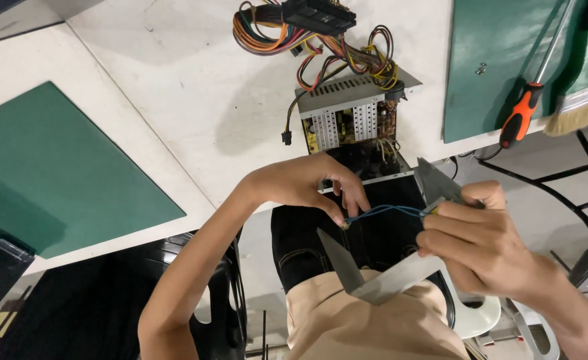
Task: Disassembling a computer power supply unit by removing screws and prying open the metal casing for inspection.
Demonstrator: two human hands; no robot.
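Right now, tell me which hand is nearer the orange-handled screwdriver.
Right. The right hand holds a grey metal cover just below the screwdriver on the green mat. The left hand pinches blue wires farther left.

no packages, labels, signs, screens visible
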